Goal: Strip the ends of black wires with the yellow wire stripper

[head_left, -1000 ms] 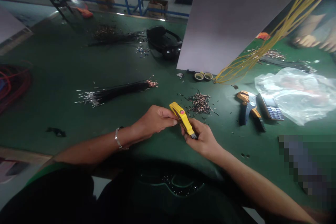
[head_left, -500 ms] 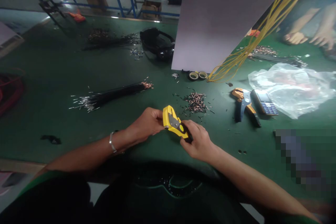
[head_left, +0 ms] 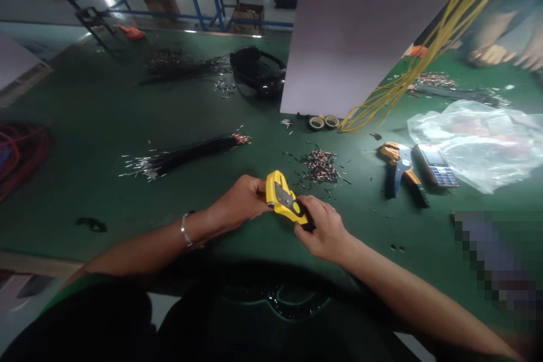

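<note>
My right hand [head_left: 324,226] is wrapped around the dark handles of yellow crimping pliers [head_left: 285,198], their head tilted up to the left. At the pliers' head, my left hand [head_left: 246,198] is closed in a pinch; whatever lies between its fingertips is hidden. Beyond the hands lies a bundle of black wires [head_left: 190,153], with silvery tips at its left end and bare copper at its right. A heap of short black and copper-coloured pieces [head_left: 321,166] lies just past the pliers.
On the right are an orange and dark wire stripper [head_left: 404,165], a keypad phone [head_left: 436,165] and a clear plastic bag [head_left: 479,144]. A pale upright panel [head_left: 339,34] stands behind two tape rolls [head_left: 324,122], beside hanging yellow wires [head_left: 424,62]. Another person's hands [head_left: 492,55] rest at far right.
The whole scene sits slightly further right in the picture as the camera view turns a little left. Both hands and the pliers keep nearly the same pose.
</note>
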A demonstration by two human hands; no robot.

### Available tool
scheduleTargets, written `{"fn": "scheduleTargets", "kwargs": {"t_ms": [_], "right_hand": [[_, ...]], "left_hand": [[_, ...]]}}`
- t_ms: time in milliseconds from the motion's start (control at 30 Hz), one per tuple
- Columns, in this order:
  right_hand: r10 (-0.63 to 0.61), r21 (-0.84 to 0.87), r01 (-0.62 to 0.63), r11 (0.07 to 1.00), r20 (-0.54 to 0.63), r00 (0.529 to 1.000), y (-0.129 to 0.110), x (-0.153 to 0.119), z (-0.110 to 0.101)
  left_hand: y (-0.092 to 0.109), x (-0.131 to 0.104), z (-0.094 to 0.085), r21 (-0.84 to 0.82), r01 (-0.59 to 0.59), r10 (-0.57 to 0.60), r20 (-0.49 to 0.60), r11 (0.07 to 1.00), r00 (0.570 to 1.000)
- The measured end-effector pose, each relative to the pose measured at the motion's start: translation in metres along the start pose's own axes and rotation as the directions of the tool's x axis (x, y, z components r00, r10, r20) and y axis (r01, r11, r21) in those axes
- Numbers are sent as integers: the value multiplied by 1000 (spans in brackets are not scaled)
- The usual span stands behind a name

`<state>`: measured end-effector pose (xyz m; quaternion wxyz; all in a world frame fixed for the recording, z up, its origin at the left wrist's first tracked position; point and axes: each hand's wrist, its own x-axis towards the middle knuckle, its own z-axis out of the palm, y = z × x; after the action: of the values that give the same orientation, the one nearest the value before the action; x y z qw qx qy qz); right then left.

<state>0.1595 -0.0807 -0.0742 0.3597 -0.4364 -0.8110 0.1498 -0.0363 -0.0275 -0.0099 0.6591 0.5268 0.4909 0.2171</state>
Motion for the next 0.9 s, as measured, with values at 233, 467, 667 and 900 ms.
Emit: {"fn": "scheduleTargets", "kwargs": {"t_ms": [233, 467, 667, 900], "right_hand": [[348, 229, -369, 901, 124, 929, -6, 10, -7], [516, 642, -655, 399, 433, 739, -11, 18, -7], [514, 703, -651, 286, 460, 724, -7, 19, -6], [550, 610, -671, 421, 416, 724, -3, 20, -5]], "left_hand": [[1, 1, 2, -47, 51, -51, 9, 998, 999], [0, 3, 6, -84, 63, -71, -95, 994, 993], [-4, 5, 6, -120, 92, -106, -123, 989, 987], [-7, 7, 6, -155, 96, -117, -129, 983, 985]]}}
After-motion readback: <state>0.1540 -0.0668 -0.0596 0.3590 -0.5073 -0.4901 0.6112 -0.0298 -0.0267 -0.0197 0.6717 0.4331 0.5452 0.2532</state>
